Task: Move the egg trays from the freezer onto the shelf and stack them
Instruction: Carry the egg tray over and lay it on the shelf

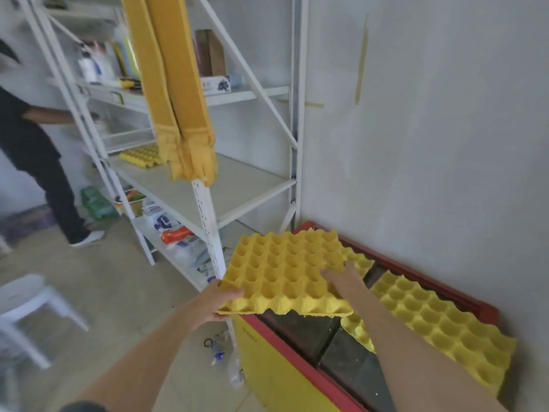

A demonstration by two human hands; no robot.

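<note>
Both forearms reach forward from the lower edge of the view. Left hand point(221, 298) grips the near-left corner of a yellow egg tray point(285, 269), thumb on top and fingers beneath. Right hand point(341, 279) lies on the tray's right side, fingers spread over the cups; whether they curl under the far edge cannot be told. Tray is held roughly level above the left end of the freezer point(297, 346), a chest with red rim and dark lids.

Step in hand, as judged: carrying one tray from freezer to shelf. More trays point(439, 322) lie on the freezer lid, to the right of and below the held one.

Next move calls for a swing left and upward past the upright post, then setting the tray squarely on the stack point(142, 156) at the far end of the middle shelf point(237, 185), cups aligned so that it nests.

Surroundings: white metal shelving against a pale wall; yellow cloth point(178, 99) hanging over its front; concrete floor; white stool point(26, 304) at left; another person point(32, 162) standing beyond the shelving.
</note>
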